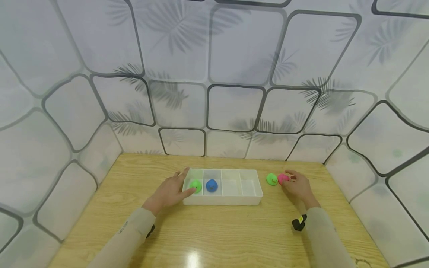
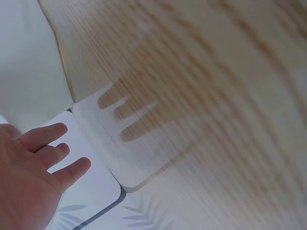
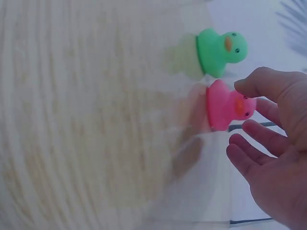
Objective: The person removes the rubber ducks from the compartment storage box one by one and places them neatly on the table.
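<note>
We can make out no readable text; the small dark lettering (image 1: pixel 123 227) on the left sleeve (image 1: pixel 125 241) defeats us.

My sleeves (image 1: pixel 120 242): beige. Tray (image 1: pixel 222 201): white. One pink duck (image 1: pixel 283 179), one blue duck (image 1: pixel 212 185), two green ducks (image 1: pixel 272 179). Table (image 1: pixel 221 230): tan woodgrain. Wall (image 1: pixel 236 48): pale, grey-black outlines, grey fronds.

I'm looking into a small booth-like nook; the worktop (image 1: pixel 221 229) has a yellowish wood grain and is closed in at the left, far side and right by a pale covering (image 1: pixel 239 56), which rises to the top of my head view; it is printed with rounded grey and black frames and grey palm fronds (image 1: pixel 177 26), like decorative wallpaper or cloth; whether a home, lab or office lies around it, I can't tell.
</note>
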The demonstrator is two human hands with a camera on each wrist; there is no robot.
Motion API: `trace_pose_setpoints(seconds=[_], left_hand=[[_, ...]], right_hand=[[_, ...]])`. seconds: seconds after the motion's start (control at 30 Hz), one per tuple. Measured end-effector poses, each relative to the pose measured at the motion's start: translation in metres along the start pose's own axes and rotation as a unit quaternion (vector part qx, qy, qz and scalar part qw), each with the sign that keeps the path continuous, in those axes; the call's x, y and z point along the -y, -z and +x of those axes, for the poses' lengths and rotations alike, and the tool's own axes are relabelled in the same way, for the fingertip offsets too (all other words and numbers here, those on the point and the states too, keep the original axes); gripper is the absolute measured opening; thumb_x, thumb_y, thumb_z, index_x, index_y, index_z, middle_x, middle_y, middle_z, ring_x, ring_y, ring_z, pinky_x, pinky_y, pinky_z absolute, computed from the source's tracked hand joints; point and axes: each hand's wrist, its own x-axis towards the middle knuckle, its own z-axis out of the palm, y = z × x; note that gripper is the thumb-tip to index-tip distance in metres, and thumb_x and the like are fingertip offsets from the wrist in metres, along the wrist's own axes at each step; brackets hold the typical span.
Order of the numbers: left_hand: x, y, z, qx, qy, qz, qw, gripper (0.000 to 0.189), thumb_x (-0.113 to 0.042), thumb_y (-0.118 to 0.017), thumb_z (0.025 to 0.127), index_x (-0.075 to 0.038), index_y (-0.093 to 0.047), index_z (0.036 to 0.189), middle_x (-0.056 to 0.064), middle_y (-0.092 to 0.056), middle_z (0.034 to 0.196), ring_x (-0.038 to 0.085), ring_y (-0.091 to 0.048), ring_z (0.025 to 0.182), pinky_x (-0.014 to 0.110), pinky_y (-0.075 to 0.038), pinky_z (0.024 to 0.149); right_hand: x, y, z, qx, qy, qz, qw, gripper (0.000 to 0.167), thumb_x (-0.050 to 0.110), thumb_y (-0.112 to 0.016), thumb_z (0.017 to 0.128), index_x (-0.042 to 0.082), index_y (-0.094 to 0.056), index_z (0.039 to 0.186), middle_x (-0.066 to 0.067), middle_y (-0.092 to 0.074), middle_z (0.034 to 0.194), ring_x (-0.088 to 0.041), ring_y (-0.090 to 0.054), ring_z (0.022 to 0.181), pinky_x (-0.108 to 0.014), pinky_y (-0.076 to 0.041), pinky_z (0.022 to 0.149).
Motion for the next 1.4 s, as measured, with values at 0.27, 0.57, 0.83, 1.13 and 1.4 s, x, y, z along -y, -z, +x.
trace_pose_setpoints(seconds=[0.27, 0.57, 0.83, 1.13, 1.4], left_hand=[[0.000, 0.000, 0.000, -0.006, -0.003, 0.003, 1.0000, 0.097, -0.068, -0.052, 0.102, -0.004, -0.020, 0.169, 0.029, -0.063, 0.143, 0.052, -0.041, 0.149, 0.070, -0.038, 0.115], [0.000, 0.000, 0.000, 0.000, -0.003, -0.004, 1.0000, 0.097, -0.068, -0.051, 0.103, -0.004, -0.019, 0.169, 0.029, -0.059, 0.148, 0.052, -0.038, 0.150, 0.070, -0.036, 0.117], [-0.001, 0.001, 0.000, 0.002, -0.003, -0.002, 1.0000, 0.097, -0.068, -0.052, 0.103, -0.004, -0.019, 0.169, 0.030, -0.059, 0.147, 0.053, -0.040, 0.149, 0.070, -0.037, 0.116], [0.001, 0.000, 0.000, 0.007, 0.002, -0.006, 1.0000, 0.098, -0.070, -0.051, 0.102, -0.006, -0.017, 0.170, 0.016, -0.077, 0.099, 0.051, -0.039, 0.150, 0.068, -0.039, 0.116], [0.003, -0.003, -0.001, 0.019, 0.020, -0.022, 0.9994, 0.102, -0.072, -0.052, 0.100, -0.009, -0.013, 0.171, 0.023, -0.075, 0.107, 0.054, -0.049, 0.142, 0.068, -0.043, 0.112]], right_hand=[[0.028, 0.006, 0.003, -0.021, 0.038, 0.025, 0.9987, 0.053, 0.022, -0.068, 0.103, -0.002, -0.055, 0.148, -0.034, -0.052, 0.151, -0.052, -0.055, 0.132, -0.062, -0.048, 0.108], [0.066, -0.003, 0.000, -0.037, 0.080, 0.055, 0.9946, 0.049, 0.018, -0.071, 0.101, -0.004, -0.060, 0.143, -0.030, -0.058, 0.147, -0.051, -0.057, 0.132, -0.061, -0.047, 0.110], [0.090, -0.014, -0.003, -0.029, 0.120, 0.053, 0.9909, 0.046, 0.014, -0.072, 0.101, -0.004, -0.061, 0.142, -0.030, -0.061, 0.144, -0.051, -0.057, 0.131, -0.061, -0.048, 0.109], [0.108, -0.027, -0.007, -0.030, 0.152, 0.062, 0.9859, 0.045, 0.014, -0.076, 0.097, 0.000, -0.066, 0.138, -0.025, -0.066, 0.139, -0.047, -0.062, 0.126, -0.061, -0.051, 0.105], [0.126, -0.037, -0.012, -0.008, 0.171, 0.088, 0.9813, 0.044, 0.012, -0.078, 0.095, -0.001, -0.067, 0.136, -0.023, -0.067, 0.138, -0.044, -0.064, 0.125, -0.056, -0.052, 0.106]])
